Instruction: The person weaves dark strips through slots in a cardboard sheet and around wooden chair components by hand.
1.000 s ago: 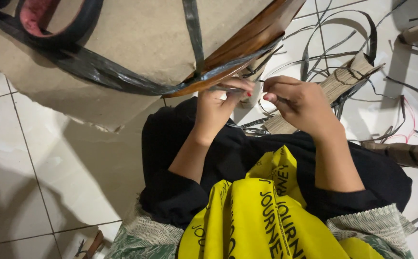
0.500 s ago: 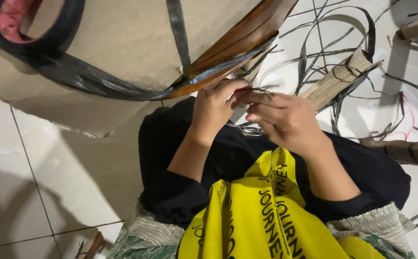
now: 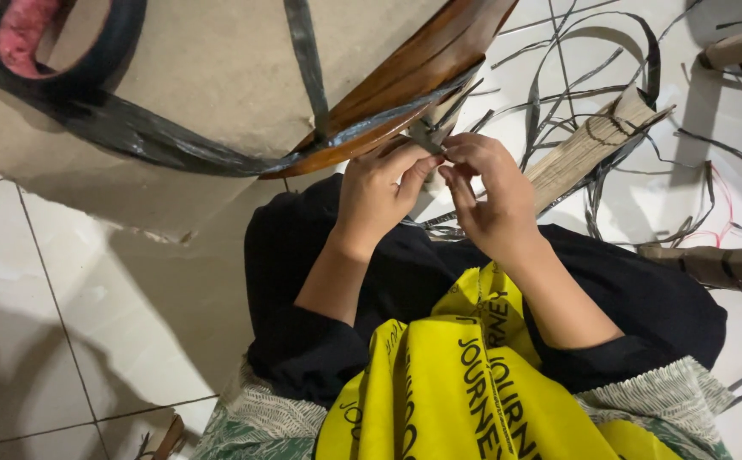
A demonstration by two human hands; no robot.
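Nearest the camera, a yellow printed cloth (image 3: 464,383) lies over the person's lap, above black sleeves. Beyond it, the left hand (image 3: 379,192) and the right hand (image 3: 490,192) meet fingertip to fingertip at the lower edge of a curved brown wooden frame (image 3: 405,77). Both hands are narrowed to a pinch on the thin black strap end (image 3: 429,136), where a wider black plastic band (image 3: 158,140) runs along the frame over brown cardboard wrapping (image 3: 217,60). The exact grip is partly hidden by the fingers; each hand appears to hold a separate strand, though this cannot be confirmed. Farther out, a cardboard-wrapped piece (image 3: 592,145) lies on the white tiled floor (image 3: 64,281) among loose black strips (image 3: 592,51), with another wrapped piece (image 3: 711,266) at right.

Risks, as judged: the narrow strap could slip from the pinch, since it looks smooth and taut; a sharp pull might tear the thin plastic or cut into a fingertip; the frame, seemingly resting near the knees, could shift if tugged; loose strips on the floor could tangle with the working end.
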